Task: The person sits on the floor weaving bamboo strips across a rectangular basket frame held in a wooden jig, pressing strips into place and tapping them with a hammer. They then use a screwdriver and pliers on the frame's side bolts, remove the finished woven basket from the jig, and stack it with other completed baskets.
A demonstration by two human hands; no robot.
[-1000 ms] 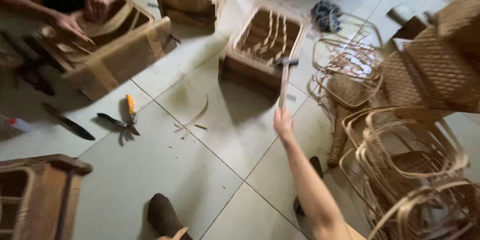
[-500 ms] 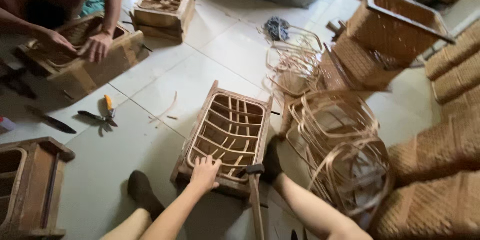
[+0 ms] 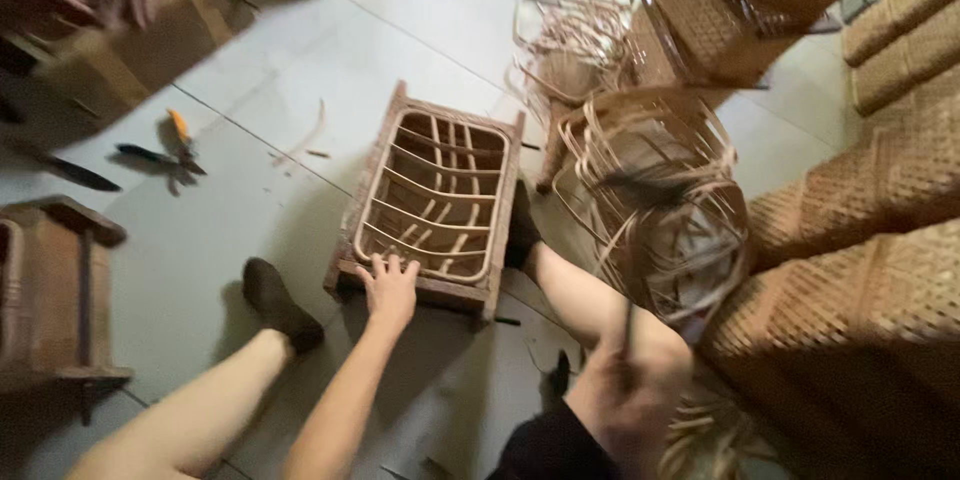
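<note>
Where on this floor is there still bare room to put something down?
Bare tile lies between the wooden frame under the left hand and the pliers, and beyond the frame toward the top. It is crowded to the right: loose rattan coils and woven panels fill that side, where the blurred right hand is.

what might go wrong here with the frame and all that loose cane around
The left hand rests on the near edge of the wooden frame, held by that edge only, so it may slide on the smooth tile floor. The right hand grips a thin dark tool, blurred, close to the knee. The loose cane coils could snag it.
</note>
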